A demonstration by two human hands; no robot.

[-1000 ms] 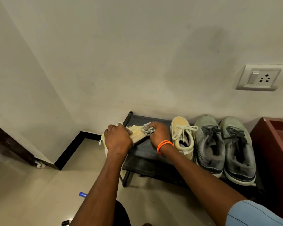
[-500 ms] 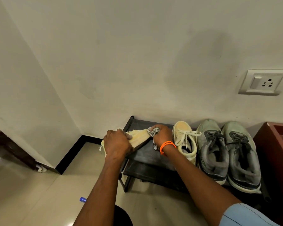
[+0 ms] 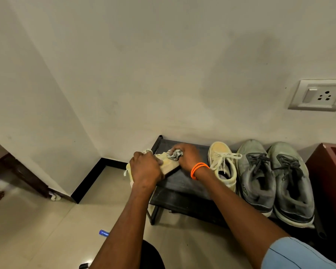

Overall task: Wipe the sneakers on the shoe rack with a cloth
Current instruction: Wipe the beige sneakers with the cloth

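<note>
An off-white wall (image 3: 163, 65) is being marked by faint grey smudges, and a switch-and-socket plate (image 3: 316, 95) is being shown at the right. Glossy cream floor tiles (image 3: 37, 230) are being edged by a black skirting (image 3: 89, 179). A reddish-brown cabinet (image 3: 330, 171) is being cut off by the right edge; dark wooden furniture (image 3: 17, 171) is being glimpsed at left.

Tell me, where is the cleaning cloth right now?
In the head view the cloth is bunched in the right hand, pressed on the yellow sneaker that the left hand grips over the shoe rack's left end.
</note>
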